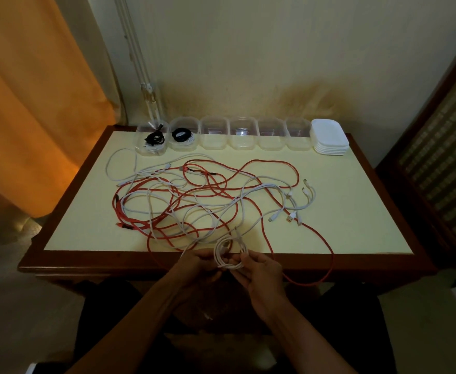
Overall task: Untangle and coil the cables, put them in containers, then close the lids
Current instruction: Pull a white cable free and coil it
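A small white coil of cable sits at the near edge of the table, held between both hands; the left hand curls its fingers round the coil's left side, and the right hand pinches its right side, fingers bent about the loops; a loose tail of the same white cable runs from the coil up into the tangle. The tangle spreads over the middle of the table, red and white cables crossing one another in wide loops; several white plug ends lie together at its right side; one red loop hangs over the near edge.

Along the far edge stands a row of six clear containers, all without lids; the leftmost holds a dark coiled cable, with one end sticking up, and the next a neat black coil; the other four show no cable. Just right of the row is a stack of white lids.

The table has a pale yellow top with a dark wooden border; a cream, stained wall stands behind, an orange curtain at left, dark wooden furniture at right.

The light is dim; which cable passes over which in the tangle is hard to tell; the person's lap is lost in shadow.
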Demonstrator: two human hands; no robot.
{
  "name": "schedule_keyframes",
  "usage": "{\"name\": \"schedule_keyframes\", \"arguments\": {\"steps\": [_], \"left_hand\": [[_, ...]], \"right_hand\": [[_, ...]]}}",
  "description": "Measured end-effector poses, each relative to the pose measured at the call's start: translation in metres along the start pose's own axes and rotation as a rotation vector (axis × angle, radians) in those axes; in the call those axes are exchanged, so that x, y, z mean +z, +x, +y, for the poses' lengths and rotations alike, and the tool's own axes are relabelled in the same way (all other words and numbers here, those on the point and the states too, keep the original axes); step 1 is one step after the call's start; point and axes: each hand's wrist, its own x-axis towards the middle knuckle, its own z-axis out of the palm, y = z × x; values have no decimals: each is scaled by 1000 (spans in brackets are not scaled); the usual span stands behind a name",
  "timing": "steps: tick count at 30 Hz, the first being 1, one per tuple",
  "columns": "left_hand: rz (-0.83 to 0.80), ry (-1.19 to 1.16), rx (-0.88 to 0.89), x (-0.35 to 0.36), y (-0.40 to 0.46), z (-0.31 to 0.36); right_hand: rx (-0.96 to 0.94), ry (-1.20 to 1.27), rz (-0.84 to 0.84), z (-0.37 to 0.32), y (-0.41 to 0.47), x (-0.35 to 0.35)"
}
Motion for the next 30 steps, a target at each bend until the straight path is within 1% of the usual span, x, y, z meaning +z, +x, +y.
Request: {"name": "schedule_keyframes", "arguments": {"steps": [3,4,5,7,10,12,14,16,18,20,22,23,24,25,26,27,28,30], "left_hand": [[-47,-235,2,1,1,-7],[-72,-297,4,0,1,-9],[-84,-310,14,0,1,-9],[-54,-182,54,2,1,-7],[27,39,82,7,2,-4],[34,117,59,7,3,0],[18,110,26,8,3,2],[-12,-21,-1,14,1,4],[-18,-232,-25,19,4,1],[31,-416,-54,23,11,-6],[117,-516,-77,27,17,-11],[182,-487,-50,28,18,-13],[262,-370,17,30,17,-14],[363,-139,113,29,17,-14],[459,152,234,27,16,-15],[516,422,366,25,16,-14],[526,608,469,23,16,-12],[480,769,593,21,17,-5]], "right_hand": [[0,-4,10,1,1,0],[-3,-8,25,2,2,-1],[-7,-15,35,1,2,0],[-25,-49,43,2,5,-2],[-25,-90,-7,2,8,-7],[-12,-122,-46,3,8,-10],[-17,-148,-67,3,7,-11],[-32,-147,-52,4,6,-9],[-47,-146,-11,5,6,-5],[-62,-170,36,5,8,0],[-71,-215,55,5,9,1],[-79,-249,53,5,8,1],[-88,-286,50,6,8,0],[-95,-314,46,6,7,0],[-107,-330,45,6,8,0],[-125,-339,44,5,8,0],[-147,-351,47,3,8,1],[-191,-373,56,-3,10,4]]}}
